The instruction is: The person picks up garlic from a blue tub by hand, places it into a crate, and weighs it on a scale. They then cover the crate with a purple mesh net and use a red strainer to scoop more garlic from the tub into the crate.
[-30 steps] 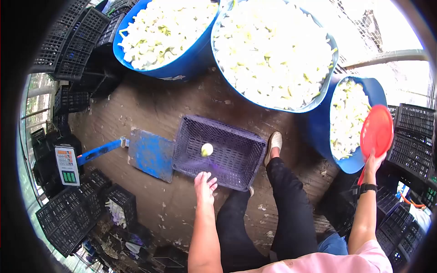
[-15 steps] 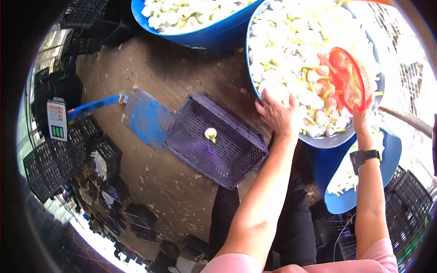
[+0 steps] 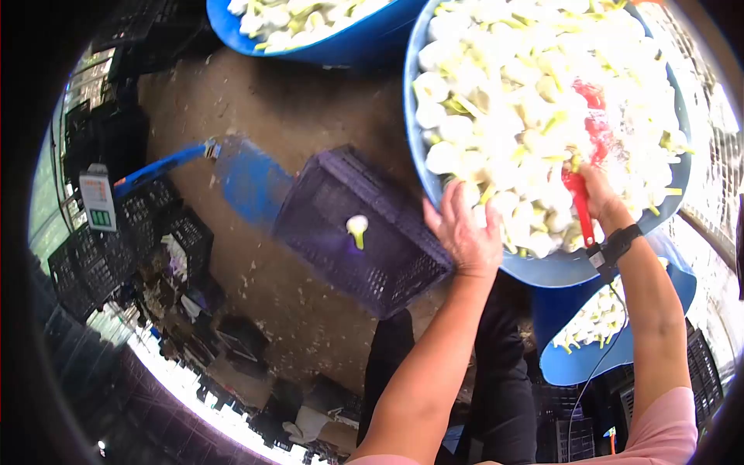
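Observation:
A large blue tub (image 3: 413, 116) is full of white bulbs with short yellow-green stems (image 3: 504, 101). My right hand (image 3: 603, 198), with a black band at the wrist, is closed round the handle of a red plastic strainer (image 3: 577, 203). The strainer's basket is mostly sunk among the bulbs, with patches of red showing through. At the tub's near-left rim lies my left hand (image 3: 470, 236), fingers spread and their tips against the nearest bulbs. Left of that hand, a dark plastic crate (image 3: 310, 209) on the floor has one stemmed bulb (image 3: 356, 230) in it.
Another blue tub (image 3: 310, 45) of bulbs stands at the top. A smaller blue container (image 3: 566, 370) with bulbs sits below the big tub. A platform scale (image 3: 252, 182) with a display (image 3: 98, 203) is beyond the crate. Black crates (image 3: 93, 263) are stacked at left.
The strainer has gone from upright, with its red mesh bowl showing, to pushed down among the bulbs. My right hand moved left with it. My left hand shifted slightly toward the rim.

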A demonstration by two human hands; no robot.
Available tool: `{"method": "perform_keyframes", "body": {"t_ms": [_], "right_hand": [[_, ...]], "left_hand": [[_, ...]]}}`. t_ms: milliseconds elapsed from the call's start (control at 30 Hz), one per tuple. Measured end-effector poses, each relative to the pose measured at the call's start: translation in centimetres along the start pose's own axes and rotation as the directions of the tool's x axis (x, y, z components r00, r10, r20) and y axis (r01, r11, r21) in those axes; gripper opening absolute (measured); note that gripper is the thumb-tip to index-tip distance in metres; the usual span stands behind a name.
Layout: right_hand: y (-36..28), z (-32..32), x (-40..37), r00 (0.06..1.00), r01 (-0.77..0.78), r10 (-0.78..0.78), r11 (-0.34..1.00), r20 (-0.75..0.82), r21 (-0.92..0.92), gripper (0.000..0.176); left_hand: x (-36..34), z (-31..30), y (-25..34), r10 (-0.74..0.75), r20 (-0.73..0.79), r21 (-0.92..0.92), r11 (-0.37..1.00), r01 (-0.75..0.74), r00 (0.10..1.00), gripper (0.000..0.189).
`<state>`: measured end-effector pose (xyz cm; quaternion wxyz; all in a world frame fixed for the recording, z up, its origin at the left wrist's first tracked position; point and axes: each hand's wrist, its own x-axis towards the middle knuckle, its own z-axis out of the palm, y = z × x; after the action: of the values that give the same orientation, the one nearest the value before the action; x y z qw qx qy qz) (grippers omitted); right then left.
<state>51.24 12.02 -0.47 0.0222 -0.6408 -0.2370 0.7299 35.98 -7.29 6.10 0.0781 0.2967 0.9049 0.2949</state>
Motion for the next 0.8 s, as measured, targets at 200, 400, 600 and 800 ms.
{"method": "perform_keyframes", "body": {"t_ms": [200, 400, 600, 800], "right_hand": [[-1.0, -3.2, -2.5, 0.932, -0.197, 0.138, 0.969, 0.334, 0.151, 0.024], [-0.9, -4.9, -7.2, 0.950, -0.051, -0.002, 0.986, 0.313, 0.161, 0.027], [-0.7, -5.7, -10.1, 0.948, 0.088, -0.149, 0.972, 0.282, 0.218, 0.033], [1.2, -6.0, -15.2, 0.926, 0.320, -0.340, 0.937, 0.164, 0.138, 0.038]], "left_hand": [[-0.2, 0.0, 0.4, -0.010, 0.042, 0.061, 0.998, 0.007, 0.999, 0.041], [0.0, -0.4, 0.9, -0.035, 0.078, 0.094, 0.995, 0.028, 0.996, 0.042], [0.4, -0.5, 0.7, -0.022, 0.080, 0.101, 0.995, 0.014, 0.997, 0.042], [0.4, -0.5, -0.1, -0.024, 0.098, 0.003, 1.000, 0.023, 0.995, 0.042]]}}
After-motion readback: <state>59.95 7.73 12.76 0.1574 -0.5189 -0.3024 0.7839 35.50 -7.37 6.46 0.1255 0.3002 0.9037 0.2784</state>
